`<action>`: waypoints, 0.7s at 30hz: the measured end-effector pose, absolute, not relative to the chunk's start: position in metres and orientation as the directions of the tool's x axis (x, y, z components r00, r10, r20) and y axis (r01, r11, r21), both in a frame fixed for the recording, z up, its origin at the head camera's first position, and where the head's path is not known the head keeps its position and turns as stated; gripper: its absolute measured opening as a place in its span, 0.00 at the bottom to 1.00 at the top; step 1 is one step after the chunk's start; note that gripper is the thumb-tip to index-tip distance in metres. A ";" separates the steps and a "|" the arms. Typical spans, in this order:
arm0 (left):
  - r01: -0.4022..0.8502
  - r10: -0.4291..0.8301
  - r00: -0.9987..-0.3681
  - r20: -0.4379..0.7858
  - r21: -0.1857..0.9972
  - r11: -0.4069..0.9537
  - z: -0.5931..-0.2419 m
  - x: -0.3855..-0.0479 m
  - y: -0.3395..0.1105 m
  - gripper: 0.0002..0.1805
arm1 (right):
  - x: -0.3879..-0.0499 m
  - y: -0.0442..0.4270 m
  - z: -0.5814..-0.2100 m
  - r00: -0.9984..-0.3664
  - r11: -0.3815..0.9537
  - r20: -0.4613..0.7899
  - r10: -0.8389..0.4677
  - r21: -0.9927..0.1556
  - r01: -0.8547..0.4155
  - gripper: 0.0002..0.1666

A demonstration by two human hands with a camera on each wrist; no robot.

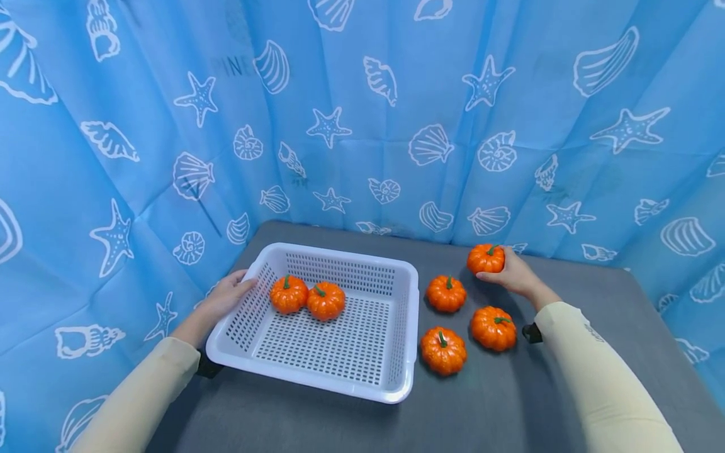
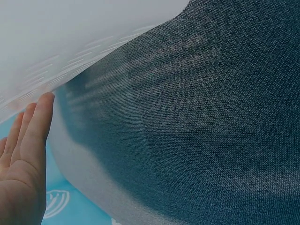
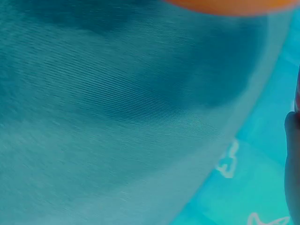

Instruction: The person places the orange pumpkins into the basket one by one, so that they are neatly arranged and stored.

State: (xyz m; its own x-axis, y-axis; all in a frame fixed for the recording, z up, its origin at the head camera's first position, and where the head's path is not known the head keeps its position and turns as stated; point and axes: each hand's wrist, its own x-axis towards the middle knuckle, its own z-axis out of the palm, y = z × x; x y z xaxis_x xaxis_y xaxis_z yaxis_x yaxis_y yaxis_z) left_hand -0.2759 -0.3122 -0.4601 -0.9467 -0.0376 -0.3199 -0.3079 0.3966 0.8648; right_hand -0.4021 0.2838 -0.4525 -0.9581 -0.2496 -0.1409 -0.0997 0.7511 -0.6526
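A white plastic basket [image 1: 334,377] with slotted walls stands on the dark table. My left hand [image 1: 223,296] holds its left rim, thumb over the edge; in the left wrist view the straight fingers [image 2: 40,117] lie against the outer wall. Two small orange pumpkins [image 1: 289,294] with green stems sit side by side in the basket's back left part. At the table's far side my right hand [image 1: 518,274] grips another pumpkin [image 1: 484,258] between thumb and fingers. Only that pumpkin's lower edge [image 3: 234,5] shows in the right wrist view, above its shadow.
Three more pumpkins lie on the table between the basket and my right arm: one at the back [image 1: 446,294], one at the front [image 1: 443,351] and one to the right [image 1: 493,328]. A blue curtain [image 1: 362,157] with white shell prints hangs behind the grey table [image 1: 464,415].
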 end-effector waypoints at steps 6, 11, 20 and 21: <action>-0.304 -0.033 -0.947 -0.318 0.862 0.406 -0.460 -0.276 -0.313 0.37 | -0.403 0.272 -0.427 -0.963 0.734 -0.083 -0.258 -0.665 -0.139 0.58; -0.313 -0.044 -0.945 -0.324 0.855 0.414 -0.460 -0.275 -0.312 0.37 | -0.403 0.251 -0.409 -0.950 0.680 -0.034 -0.310 -0.706 -0.196 0.56; -0.320 -0.052 -0.943 -0.328 0.855 0.408 -0.459 -0.276 -0.312 0.37 | -0.396 0.198 -0.385 -0.896 0.581 0.030 -0.444 -0.752 -0.313 0.51; -0.323 -0.054 -0.942 -0.330 0.855 0.405 -0.459 -0.276 -0.312 0.37 | -0.395 0.193 -0.383 -0.888 0.569 0.032 -0.460 -0.757 -0.322 0.51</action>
